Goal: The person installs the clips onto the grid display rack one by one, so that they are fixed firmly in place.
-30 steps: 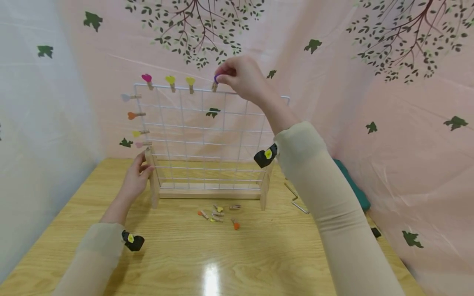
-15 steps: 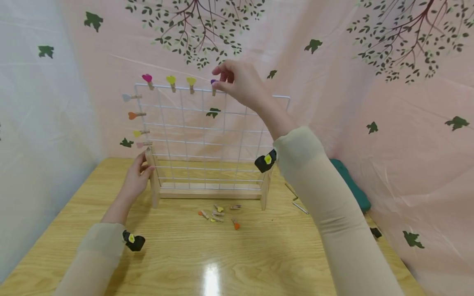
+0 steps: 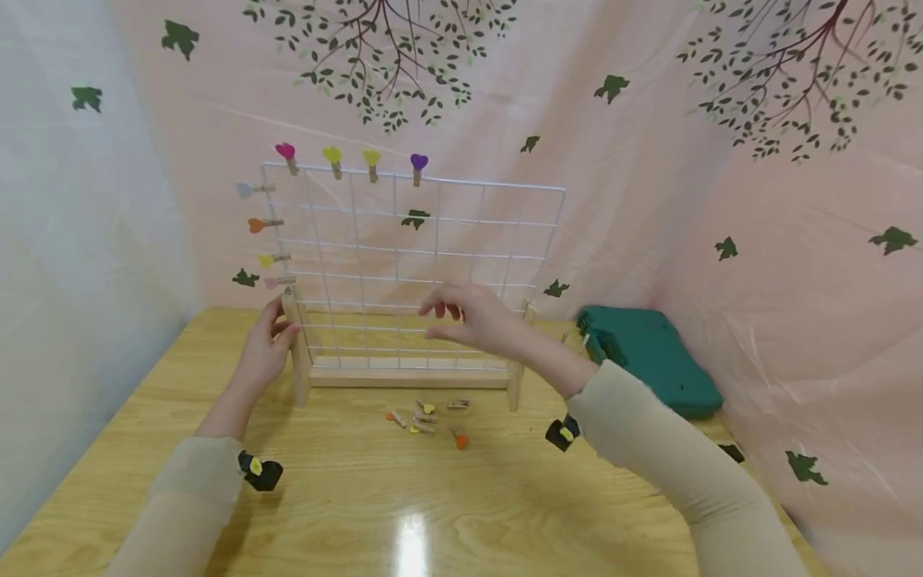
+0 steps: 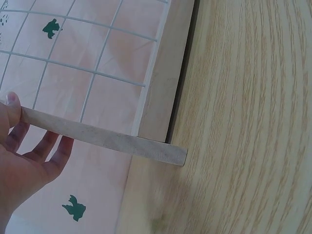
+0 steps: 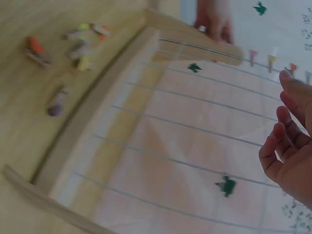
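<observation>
A white wire grid stands upright in a wooden stand on the table. Heart-topped clothespins sit along its top wire, the purple one furthest right, and more line its left edge. My left hand rests with straight fingers against the stand's left post. My right hand hovers low in front of the grid, fingers relaxed and holding nothing; it is also visible in the right wrist view. Several loose clothespins lie on the table below it.
A teal case lies at the right behind the stand, with a thin metal rod beside it. Pink and pale cloth walls close in the wooden table on three sides. A small black object sits at the right edge.
My right hand let go of the purple clothespin, now clipped on the top wire, and dropped to just above the stand's base. My left hand has stayed on the post.
</observation>
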A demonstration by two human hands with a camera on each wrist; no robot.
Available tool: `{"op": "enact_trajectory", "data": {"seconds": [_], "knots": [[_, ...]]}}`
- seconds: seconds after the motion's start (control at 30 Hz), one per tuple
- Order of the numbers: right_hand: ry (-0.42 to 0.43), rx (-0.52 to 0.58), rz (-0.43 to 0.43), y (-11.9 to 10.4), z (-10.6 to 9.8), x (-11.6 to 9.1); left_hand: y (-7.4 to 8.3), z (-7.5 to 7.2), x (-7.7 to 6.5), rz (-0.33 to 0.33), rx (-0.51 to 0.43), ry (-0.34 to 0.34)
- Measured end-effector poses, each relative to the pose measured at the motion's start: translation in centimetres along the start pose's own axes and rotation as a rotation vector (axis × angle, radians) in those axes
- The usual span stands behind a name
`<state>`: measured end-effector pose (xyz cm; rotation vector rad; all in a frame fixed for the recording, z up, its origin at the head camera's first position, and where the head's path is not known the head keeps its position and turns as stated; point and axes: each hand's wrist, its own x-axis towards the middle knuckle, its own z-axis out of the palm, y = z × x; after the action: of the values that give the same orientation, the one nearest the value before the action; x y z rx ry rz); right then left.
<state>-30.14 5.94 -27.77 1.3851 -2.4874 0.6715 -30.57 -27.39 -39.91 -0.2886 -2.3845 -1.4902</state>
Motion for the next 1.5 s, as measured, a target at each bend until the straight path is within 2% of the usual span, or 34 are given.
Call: {"op": "enact_trajectory", "data": {"seconds": [0.13,0.27,0.37,0.5,0.7,0.9,0.93,1.07,1.33,1.5], "knots": [[-0.124,0.028,0.097,2.1,4.7,-4.2,0.2,0.1,0.1,0.005,0.000,0.003],[-0.206,0.121,0.214,3.5,8.7,-7.9,0.2,0.0,0.1,0.010,0.016,0.007],[-0.219,0.160,0.266,4.5,11.0,-10.1,0.1,0.0,0.0,0.006,0.031,0.003],[-0.197,0.192,0.329,5.4,12.7,-11.8,0.0,0.0,0.0,0.016,0.022,-0.001],[-0.194,0.248,0.410,5.6,13.4,-12.5,0.0,0.0,0.1,0.024,0.023,0.009],[-0.160,0.158,0.396,4.7,13.5,-12.4,0.1,0.0,0.1,0.022,0.019,0.011],[-0.153,0.146,0.390,4.6,13.5,-12.4,0.6,0.0,0.0,0.018,0.015,0.009],[-0.148,0.128,0.394,4.3,13.6,-12.4,0.7,0.1,-0.1,0.010,0.010,0.011],[-0.132,0.310,0.461,4.7,12.9,-12.9,0.2,0.0,-0.1,-0.008,0.019,0.002],[-0.137,0.320,0.454,4.3,10.8,-12.4,0.2,0.0,0.0,-0.018,0.021,0.001]]}}
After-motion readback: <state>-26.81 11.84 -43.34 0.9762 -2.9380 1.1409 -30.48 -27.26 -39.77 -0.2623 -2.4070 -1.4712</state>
